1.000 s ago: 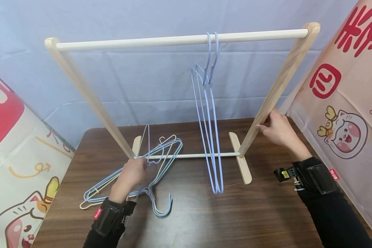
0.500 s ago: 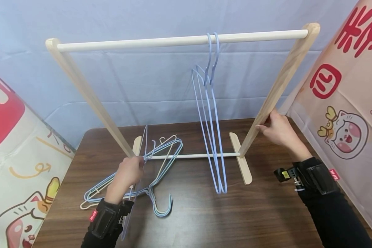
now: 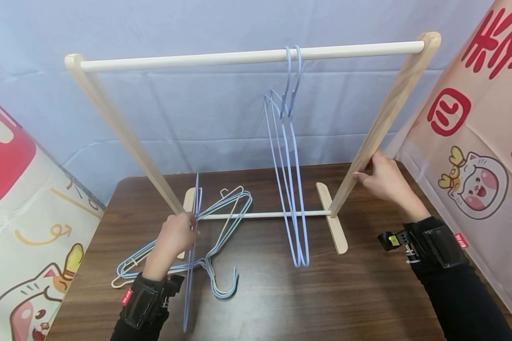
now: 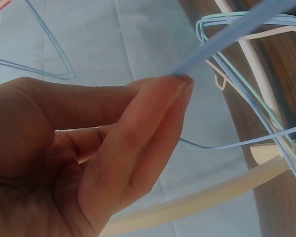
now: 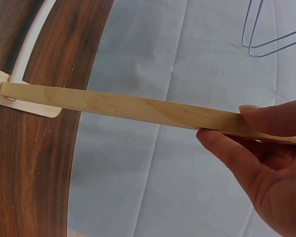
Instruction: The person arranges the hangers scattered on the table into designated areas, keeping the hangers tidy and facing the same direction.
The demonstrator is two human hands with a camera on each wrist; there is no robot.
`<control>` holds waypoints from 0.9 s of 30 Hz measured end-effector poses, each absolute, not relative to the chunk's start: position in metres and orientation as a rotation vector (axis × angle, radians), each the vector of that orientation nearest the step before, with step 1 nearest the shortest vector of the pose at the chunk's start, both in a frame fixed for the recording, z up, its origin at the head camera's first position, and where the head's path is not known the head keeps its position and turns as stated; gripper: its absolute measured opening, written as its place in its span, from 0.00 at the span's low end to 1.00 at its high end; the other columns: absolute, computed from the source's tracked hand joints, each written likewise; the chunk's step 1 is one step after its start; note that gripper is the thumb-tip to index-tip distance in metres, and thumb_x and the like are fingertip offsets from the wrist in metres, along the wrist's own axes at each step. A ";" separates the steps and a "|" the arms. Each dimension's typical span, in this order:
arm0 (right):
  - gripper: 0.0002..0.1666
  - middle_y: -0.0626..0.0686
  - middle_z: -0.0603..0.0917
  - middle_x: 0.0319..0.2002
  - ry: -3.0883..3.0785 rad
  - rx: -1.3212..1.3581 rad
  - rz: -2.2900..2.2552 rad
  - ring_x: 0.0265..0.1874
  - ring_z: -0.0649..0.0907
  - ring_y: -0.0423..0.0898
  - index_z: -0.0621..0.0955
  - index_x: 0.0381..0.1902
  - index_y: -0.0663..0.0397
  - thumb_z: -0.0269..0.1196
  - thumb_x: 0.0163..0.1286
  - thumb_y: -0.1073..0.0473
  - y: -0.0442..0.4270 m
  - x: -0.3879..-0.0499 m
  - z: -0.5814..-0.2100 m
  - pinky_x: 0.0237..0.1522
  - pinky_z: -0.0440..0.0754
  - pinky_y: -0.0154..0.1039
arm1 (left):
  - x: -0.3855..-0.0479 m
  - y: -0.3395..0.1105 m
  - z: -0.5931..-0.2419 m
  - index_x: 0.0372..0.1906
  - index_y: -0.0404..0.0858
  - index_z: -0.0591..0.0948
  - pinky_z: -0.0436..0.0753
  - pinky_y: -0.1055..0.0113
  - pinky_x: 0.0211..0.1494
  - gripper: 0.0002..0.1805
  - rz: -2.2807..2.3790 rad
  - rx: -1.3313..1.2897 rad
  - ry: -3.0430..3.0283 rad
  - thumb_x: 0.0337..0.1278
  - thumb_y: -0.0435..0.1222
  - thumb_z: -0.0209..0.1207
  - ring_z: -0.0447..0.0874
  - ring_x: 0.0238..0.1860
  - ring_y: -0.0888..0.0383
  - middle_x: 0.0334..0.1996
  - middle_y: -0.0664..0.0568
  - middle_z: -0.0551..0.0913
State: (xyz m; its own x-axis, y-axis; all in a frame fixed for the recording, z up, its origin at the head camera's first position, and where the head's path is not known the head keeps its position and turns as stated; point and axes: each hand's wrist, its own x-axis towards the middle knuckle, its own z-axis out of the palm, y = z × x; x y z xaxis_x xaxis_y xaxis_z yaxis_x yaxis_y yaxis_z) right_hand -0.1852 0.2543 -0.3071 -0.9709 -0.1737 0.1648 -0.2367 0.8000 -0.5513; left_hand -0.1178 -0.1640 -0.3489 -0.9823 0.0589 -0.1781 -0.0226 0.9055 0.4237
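Note:
My left hand (image 3: 173,241) pinches a blue hanger (image 3: 189,284) that stands nearly edge-on to the head camera, beside the rack's left foot. In the left wrist view the thumb and fingers of that hand (image 4: 123,133) close on the blue wire (image 4: 227,39). On the right, my other hand (image 3: 386,182) grips the rack's right wooden post (image 3: 381,121); the right wrist view shows thumb and fingers on either side of the post (image 5: 138,108). Two blue hangers (image 3: 296,189) hang from the white top bar (image 3: 187,60), right of its middle.
Several blue, green and cream hangers (image 3: 222,249) lie overlapped on the brown table (image 3: 273,303), under and right of my left hand. The rack's left post (image 3: 121,128) leans above them, and a white lower rod (image 3: 260,215) joins the feet. Printed cloths flank the table.
The held hanger has turned from a slanted view to nearly edge-on, and my left hand has shifted slightly left. The right hand stays on the post. The hanging hangers sway slightly.

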 end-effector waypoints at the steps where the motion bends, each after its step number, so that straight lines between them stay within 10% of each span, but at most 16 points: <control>1: 0.23 0.69 0.75 0.37 -2.879 0.331 0.903 0.37 0.77 0.64 0.62 0.49 0.70 0.58 0.61 0.66 0.254 -0.185 -0.307 0.34 0.70 0.52 | -0.118 -0.164 -0.348 0.30 0.32 0.75 0.74 0.62 0.24 0.04 0.638 0.026 2.890 0.46 0.29 0.57 0.76 0.15 0.59 0.13 0.51 0.75; 27: 0.22 0.69 0.75 0.36 -2.868 0.353 0.894 0.36 0.77 0.64 0.63 0.48 0.71 0.58 0.61 0.67 0.255 -0.185 -0.309 0.32 0.72 0.52 | -0.125 -0.151 -0.315 0.20 0.35 0.72 0.67 0.62 0.20 0.04 0.571 0.172 3.085 0.40 0.25 0.54 0.68 0.19 0.52 0.16 0.49 0.72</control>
